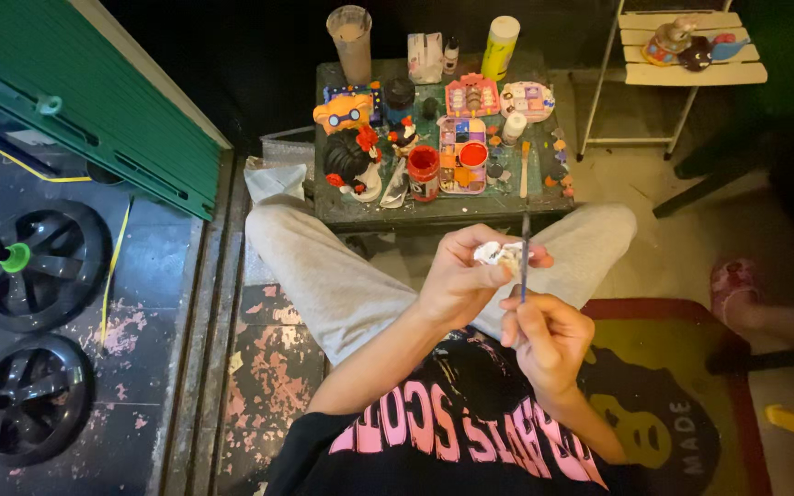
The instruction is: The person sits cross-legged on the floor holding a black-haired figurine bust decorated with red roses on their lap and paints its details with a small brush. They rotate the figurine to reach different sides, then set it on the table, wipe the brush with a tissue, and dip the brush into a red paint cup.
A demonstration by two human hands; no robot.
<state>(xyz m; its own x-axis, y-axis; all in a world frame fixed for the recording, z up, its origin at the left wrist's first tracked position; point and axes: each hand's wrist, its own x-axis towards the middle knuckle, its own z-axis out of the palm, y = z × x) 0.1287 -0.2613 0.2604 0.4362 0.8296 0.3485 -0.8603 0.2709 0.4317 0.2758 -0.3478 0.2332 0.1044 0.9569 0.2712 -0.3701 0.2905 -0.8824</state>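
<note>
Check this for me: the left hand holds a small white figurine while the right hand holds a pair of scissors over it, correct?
Not scissors. In the head view, the right hand holds a thin paintbrush, tip up by the small white figurine that the left hand holds.

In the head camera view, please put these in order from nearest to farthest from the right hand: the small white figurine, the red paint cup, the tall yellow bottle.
From the right hand:
1. Small white figurine, held in the left hand, just above.
2. Red paint cup, on the near part of the low dark table.
3. Tall yellow bottle, at the table's far edge.
</note>
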